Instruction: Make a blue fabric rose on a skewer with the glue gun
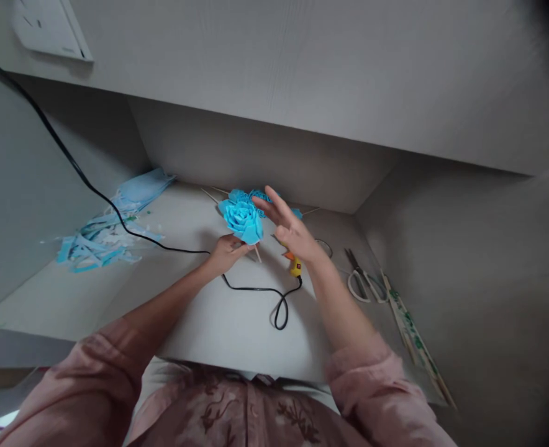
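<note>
A bright blue handmade flower (243,220) on a thin stick stem (258,254) is held up over the table by my left hand (228,253), its fingers closed beneath the bloom. To the right of the petals, my right hand (289,225) is raised with fingers spread and nothing in it. Below that hand lies a yellow and orange glue gun (295,266), partly hidden by it. More blue flowers (258,197) with thin sticks lie behind the held one, partly covered.
A black cord (251,288) loops across the white table (237,335). Blue face masks (145,186) and cut strips (95,247) lie at the left. Scissors (362,282) and a long pack of sticks (414,335) lie right, beside the wall. A wall socket (51,28) is at upper left.
</note>
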Action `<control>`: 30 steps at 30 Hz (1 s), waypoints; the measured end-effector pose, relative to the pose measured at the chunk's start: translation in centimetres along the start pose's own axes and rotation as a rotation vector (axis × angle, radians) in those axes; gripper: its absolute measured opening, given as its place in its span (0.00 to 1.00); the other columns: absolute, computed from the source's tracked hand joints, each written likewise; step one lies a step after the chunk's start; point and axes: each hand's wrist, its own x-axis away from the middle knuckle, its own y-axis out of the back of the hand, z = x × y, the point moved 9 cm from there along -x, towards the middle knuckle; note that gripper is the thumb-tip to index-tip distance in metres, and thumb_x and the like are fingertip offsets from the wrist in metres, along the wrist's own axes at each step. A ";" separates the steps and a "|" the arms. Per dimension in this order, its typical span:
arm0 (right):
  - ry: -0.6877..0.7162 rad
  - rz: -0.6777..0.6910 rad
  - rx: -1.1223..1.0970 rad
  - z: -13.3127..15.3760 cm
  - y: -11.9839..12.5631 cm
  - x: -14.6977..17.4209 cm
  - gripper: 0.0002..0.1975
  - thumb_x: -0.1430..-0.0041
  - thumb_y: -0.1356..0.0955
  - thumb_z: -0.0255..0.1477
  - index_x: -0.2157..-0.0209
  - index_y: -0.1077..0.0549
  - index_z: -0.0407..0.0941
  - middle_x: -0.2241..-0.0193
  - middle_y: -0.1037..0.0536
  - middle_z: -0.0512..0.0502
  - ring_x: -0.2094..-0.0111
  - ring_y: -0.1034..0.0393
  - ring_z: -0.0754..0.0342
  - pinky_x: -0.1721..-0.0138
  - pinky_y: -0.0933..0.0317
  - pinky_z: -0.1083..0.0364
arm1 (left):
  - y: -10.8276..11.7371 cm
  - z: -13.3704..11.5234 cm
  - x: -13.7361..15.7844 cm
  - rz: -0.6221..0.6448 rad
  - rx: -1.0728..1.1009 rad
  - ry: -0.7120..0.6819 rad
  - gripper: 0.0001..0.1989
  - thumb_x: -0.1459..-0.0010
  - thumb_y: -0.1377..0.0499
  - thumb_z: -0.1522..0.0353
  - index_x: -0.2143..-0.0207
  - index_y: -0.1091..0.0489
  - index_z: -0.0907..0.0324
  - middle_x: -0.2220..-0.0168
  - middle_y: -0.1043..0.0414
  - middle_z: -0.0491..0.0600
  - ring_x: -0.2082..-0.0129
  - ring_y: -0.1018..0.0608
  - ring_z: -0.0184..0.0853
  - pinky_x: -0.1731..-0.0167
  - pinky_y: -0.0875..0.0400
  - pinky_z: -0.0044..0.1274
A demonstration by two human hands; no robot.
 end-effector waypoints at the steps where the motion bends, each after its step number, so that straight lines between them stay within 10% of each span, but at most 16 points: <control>1: -0.006 0.003 -0.020 -0.3 0.2 0.1 0.53 0.41 0.37 0.64 0.24 0.57 0.54 0.28 0.39 0.35 0.27 0.44 0.40 0.30 0.46 0.38 | -0.1 -0.1 0.1 0.012 -0.002 0.011 0.21 0.45 0.34 0.49 0.65 0.19 0.58 0.65 0.17 0.51 0.62 0.17 0.43 0.55 0.22 0.32; 9: -0.002 0.014 0.037 -0.9 -0.7 0.0 0.50 0.36 0.30 0.49 0.23 0.58 0.52 0.34 0.30 0.34 0.38 0.28 0.41 0.39 0.33 0.39 | -0.6 -1.4 0.1 0.093 -0.036 -0.041 0.21 0.39 0.36 0.50 0.62 0.19 0.59 0.62 0.17 0.52 0.59 0.18 0.44 0.53 0.22 0.33; 14: -0.024 -0.111 0.092 -0.9 0.4 0.1 0.50 0.39 0.29 0.50 0.24 0.55 0.52 0.34 0.30 0.36 0.38 0.29 0.40 0.37 0.34 0.38 | 2.7 -4.0 -0.4 -0.089 0.070 -0.197 0.31 0.31 0.46 0.46 0.37 0.30 0.56 0.43 0.23 0.58 0.44 0.22 0.44 0.45 0.25 0.34; 19: -0.070 -0.090 0.138 -1.0 -0.4 0.2 0.50 0.41 0.28 0.51 0.25 0.51 0.56 0.33 0.31 0.40 0.36 0.31 0.39 0.34 0.38 0.35 | 3.1 -6.5 -0.3 -0.004 0.057 -0.314 0.46 0.43 0.32 0.44 0.30 0.38 0.55 0.32 0.36 0.61 0.33 0.31 0.52 0.36 0.31 0.39; 30: -0.120 -0.093 0.164 -1.1 -1.0 0.3 0.44 0.38 0.29 0.47 0.26 0.48 0.55 0.32 0.31 0.41 0.34 0.33 0.41 0.32 0.41 0.35 | 3.6 -6.7 0.3 -0.164 -0.074 -0.363 0.27 0.38 0.34 0.61 0.38 0.33 0.56 0.44 0.26 0.57 0.45 0.22 0.43 0.46 0.24 0.33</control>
